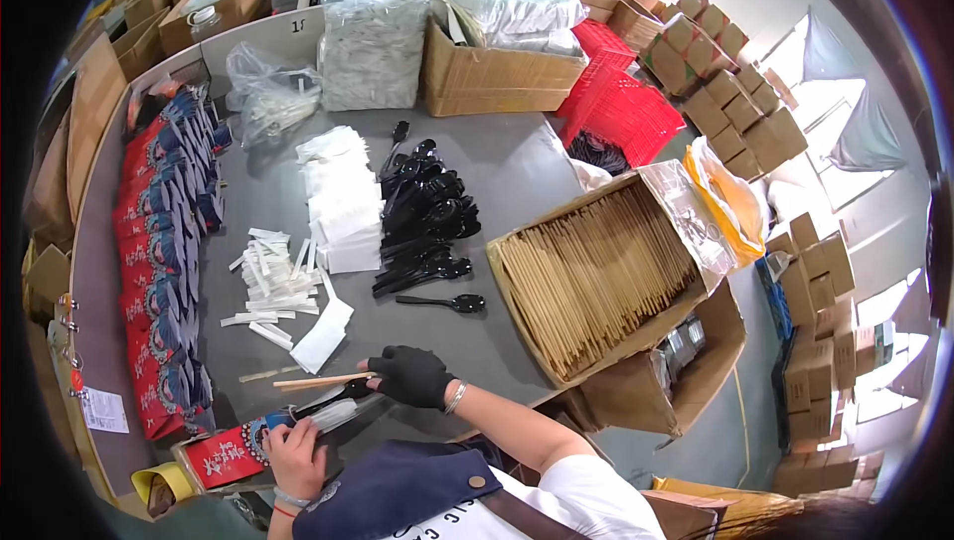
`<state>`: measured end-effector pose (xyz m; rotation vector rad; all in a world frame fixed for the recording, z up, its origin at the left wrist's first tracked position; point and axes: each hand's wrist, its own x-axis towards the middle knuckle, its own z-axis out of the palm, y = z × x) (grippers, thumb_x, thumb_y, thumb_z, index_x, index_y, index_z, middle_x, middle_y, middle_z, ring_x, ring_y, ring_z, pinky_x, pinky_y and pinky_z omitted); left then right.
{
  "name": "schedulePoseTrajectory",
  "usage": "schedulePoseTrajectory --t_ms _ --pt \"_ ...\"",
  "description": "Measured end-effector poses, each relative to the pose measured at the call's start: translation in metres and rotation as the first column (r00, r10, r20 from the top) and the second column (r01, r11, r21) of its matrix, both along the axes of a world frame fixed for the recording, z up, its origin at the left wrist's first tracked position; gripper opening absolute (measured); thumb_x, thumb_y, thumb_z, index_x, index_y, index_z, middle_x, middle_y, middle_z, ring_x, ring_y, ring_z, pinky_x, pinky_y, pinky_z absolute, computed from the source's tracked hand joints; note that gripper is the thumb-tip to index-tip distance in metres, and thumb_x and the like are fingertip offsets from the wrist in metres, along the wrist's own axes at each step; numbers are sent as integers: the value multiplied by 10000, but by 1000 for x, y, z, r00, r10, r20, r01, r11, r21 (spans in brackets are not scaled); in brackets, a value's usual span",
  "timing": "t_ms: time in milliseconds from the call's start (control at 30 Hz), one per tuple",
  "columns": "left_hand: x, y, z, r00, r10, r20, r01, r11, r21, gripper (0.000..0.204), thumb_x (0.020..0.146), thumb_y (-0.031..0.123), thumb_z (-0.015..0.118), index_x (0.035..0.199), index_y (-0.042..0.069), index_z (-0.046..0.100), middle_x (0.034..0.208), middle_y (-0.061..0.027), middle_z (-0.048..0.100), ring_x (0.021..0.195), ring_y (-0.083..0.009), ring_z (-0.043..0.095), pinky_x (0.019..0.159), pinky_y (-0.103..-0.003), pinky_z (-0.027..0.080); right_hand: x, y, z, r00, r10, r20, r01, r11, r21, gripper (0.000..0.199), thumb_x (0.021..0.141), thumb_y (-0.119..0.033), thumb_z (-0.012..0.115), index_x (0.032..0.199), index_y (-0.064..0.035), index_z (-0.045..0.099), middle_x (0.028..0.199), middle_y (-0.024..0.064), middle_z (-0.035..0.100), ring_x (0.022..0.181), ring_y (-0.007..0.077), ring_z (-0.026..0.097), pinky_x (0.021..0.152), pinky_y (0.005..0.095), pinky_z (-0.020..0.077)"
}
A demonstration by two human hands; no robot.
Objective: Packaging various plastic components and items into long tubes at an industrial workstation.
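My right hand [409, 376], in a black fingerless glove, is closed round pale wooden chopsticks [316, 381], which point left. Just below them lies a black plastic spoon [343, 394], partly hidden, its handle running toward a red and blue paper sleeve [227, 455]. My left hand [296, 456] is bare and grips the sleeve's right end with bent fingers. Clear plastic film [335, 415] sticks out beside those fingers. Above the hands lie a loose white napkin [323, 337], small white paper packets [266, 275] and a heap of black spoons [427, 204].
Filled red and blue sleeves [159, 272] stand in a row along the left. White napkins [340, 197] are stacked mid-table. A carton of wooden chopsticks [596, 277] sits at the right edge. Plastic bags [373, 48], a cardboard box [502, 78] and red baskets [621, 103] stand behind.
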<state>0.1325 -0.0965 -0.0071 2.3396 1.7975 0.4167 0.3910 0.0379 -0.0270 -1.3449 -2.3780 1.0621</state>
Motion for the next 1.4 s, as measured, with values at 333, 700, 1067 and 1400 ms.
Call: schedulePoseTrajectory --t_ms 333,700,1067,1400 --pt "-30 1 3 972 195 133 -187 980 -66 699 611 345 814 1201 48 585 1317 -173 473 1229 -395 399 1049 -498 319 25 -6 -3 977 179 113 -193 972 133 340 807 -196 634 1135 -282 665 910 68 647 837 276 616 708 407 486" --pt "-42 -3 -8 981 161 108 -152 984 -90 705 592 407 811 1173 73 594 1243 -110 507 1170 -354 424 1036 -556 284 18 -6 -11 936 281 211 -333 901 278 356 796 -181 643 1130 -305 659 900 -3 639 827 216 583 707 373 442" --pt "-4 32 -3 992 97 79 -89 992 -92 719 586 345 825 1201 79 566 1213 -96 504 1160 -320 442 1035 -490 313 -31 -13 -12 963 241 -119 -240 970 28 179 819 -120 634 990 -108 685 933 114 648 896 303 620 776 389 502" --pt "-3 39 -9 999 -32 -32 28 993 -118 642 613 290 792 1212 214 575 1167 -73 541 1062 -312 505 901 -451 416 -62 -36 -13 961 90 -260 -123 986 -115 381 793 -266 696 1091 -79 551 1056 153 593 973 358 582 814 430 467"
